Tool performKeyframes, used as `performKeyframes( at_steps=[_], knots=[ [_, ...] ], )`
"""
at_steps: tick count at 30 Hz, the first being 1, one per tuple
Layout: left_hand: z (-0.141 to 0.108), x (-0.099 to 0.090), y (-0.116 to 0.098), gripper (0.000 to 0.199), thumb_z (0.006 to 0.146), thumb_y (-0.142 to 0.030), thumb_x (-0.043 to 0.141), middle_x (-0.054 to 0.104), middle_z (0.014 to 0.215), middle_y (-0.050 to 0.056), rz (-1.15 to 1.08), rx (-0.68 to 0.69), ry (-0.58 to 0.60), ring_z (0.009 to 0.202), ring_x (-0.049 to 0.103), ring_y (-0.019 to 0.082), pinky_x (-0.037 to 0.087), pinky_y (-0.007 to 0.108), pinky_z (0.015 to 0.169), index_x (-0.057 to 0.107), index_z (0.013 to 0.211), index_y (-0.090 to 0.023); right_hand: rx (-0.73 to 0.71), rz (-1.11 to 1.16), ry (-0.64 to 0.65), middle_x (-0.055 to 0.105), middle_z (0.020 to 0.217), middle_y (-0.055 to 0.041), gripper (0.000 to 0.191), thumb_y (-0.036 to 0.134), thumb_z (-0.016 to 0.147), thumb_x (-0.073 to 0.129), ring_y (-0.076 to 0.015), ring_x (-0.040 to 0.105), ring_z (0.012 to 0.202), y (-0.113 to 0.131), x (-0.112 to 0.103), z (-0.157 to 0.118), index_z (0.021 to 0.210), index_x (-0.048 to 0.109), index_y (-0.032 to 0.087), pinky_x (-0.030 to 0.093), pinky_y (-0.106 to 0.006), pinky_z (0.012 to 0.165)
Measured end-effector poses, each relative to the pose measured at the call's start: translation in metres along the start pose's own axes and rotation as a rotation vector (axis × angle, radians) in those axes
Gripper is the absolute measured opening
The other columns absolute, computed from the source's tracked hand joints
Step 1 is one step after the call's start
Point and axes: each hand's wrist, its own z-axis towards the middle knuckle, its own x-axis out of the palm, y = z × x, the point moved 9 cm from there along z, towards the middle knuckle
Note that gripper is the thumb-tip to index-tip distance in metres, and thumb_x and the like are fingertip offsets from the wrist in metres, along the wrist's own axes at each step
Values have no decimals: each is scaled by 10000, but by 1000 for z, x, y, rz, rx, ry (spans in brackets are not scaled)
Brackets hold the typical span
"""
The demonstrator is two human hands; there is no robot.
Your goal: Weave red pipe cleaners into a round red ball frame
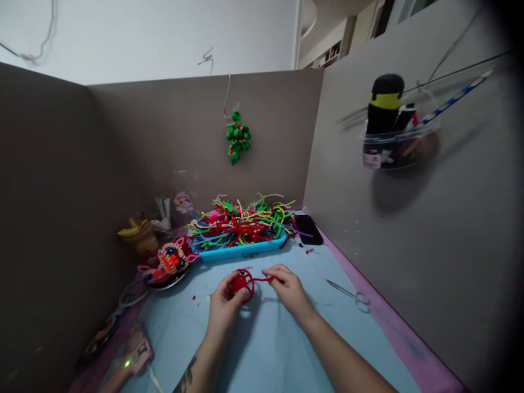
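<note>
My left hand (226,297) grips a small red pipe-cleaner piece (240,284) between thumb and fingers, above the blue table cover. The piece looks round and has what seems to be an eye near its top. From it a red pipe-cleaner strand (261,279) runs to the right, and the fingertips of my right hand (287,286) are pinched on its end. A blue tray (241,251) heaped with pipe cleaners in many colours lies just beyond both hands. Off to the right of my right hand rests a pair of scissors (350,295).
A pink glue gun (133,349) with a green light lies front left. Behind it a plate (171,282) bears an orange and red pipe-cleaner figure (172,259). A black phone (308,229) is back right. Grey partitions stand around; a tool holder (393,139) hangs on the right one.
</note>
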Motion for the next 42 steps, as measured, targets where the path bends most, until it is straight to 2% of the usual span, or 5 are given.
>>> performKeyframes(
  at_steps=[5,13,22,31,42],
  knots=[
    [1,2,1,493,510,-236,852,753,996,113,-67,-29,19,940,673,280,510,363,830,721,979,-162,78,163,196,618,873,-36,244,236,777,607,-173,602,773,-1,23,-6,948,779,259,502,-310,713],
    [-3,10,7,496,506,-248,879,765,949,85,-85,-96,109,866,683,248,518,330,782,738,977,-180,182,97,51,613,633,19,92,232,693,717,-137,519,573,-16,21,-12,777,702,198,405,-252,554],
    [-7,17,12,505,545,-257,886,767,918,90,-108,-125,215,819,687,222,512,302,765,736,1019,-172,211,-5,294,612,697,17,82,192,749,566,-144,531,662,-12,46,-20,791,635,177,389,-257,640],
    [-6,15,6,530,498,-283,900,762,933,112,-120,-118,138,833,690,248,514,333,773,735,984,-153,280,281,421,542,777,67,381,112,636,571,-92,475,619,-6,63,-29,978,452,230,320,-201,571],
    [-4,10,9,542,514,-304,892,759,938,108,-147,-132,100,837,690,242,517,327,768,720,1005,-152,324,160,434,511,539,103,174,350,819,511,-83,404,423,-17,57,-25,897,404,238,271,-187,437]
  ],
)
